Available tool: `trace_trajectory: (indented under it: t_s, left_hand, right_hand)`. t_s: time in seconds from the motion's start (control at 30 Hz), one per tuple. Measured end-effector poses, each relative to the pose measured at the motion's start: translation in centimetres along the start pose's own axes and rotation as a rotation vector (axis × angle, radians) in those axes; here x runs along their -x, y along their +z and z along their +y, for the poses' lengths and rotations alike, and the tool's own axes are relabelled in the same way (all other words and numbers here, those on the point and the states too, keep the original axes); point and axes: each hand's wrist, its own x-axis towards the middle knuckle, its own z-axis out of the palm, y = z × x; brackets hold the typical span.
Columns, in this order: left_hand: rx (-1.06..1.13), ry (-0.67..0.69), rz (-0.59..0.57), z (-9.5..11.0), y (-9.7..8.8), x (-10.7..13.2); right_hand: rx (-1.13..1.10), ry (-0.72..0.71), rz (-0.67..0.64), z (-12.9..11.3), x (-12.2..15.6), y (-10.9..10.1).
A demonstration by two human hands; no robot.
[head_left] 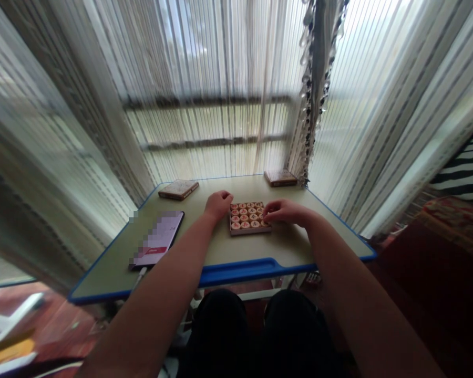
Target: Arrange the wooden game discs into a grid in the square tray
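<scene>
A shallow wooden tray (249, 232) of round wooden chess pieces (247, 215) with red and dark marks lies in the middle of a small table (228, 252). My left hand (218, 203) rests as a loose fist against the tray's left edge, nothing visible in it. My right hand (284, 211) lies over the tray's right side, its fingertips pinched down on the pieces there; which piece they touch is too small to tell.
A phone (160, 239) with a lit screen and a cable lies on the table's left. Two flat wooden boxes sit at the far edge, one on the left (178, 189) and one on the right (280, 177). Sheer curtains surround the table. My knees are below its blue front rim.
</scene>
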Motion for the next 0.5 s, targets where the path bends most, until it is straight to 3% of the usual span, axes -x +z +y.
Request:
trace_trajectory:
  t_s: [0.07,0.17,0.27,0.5]
  left_hand:
    - [-0.056,0.027,-0.048,0.8,-1.0,0.3]
    - [-0.079,0.059,-0.259,2.3,-2.8,1.3]
    - [-0.093,0.004,-0.43,3.4,-4.3,2.1]
    - [-0.176,-0.057,-0.513,3.1,-4.7,2.2]
  right_hand:
    - [-0.016,-0.011,0.04,-0.2,0.0,0.0]
    - [-0.028,-0.031,0.111,-0.1,-0.2,0.1]
    - [-0.031,-0.055,0.149,0.3,-0.5,0.2]
    - [-0.036,-0.048,0.167,0.6,-0.6,0.2]
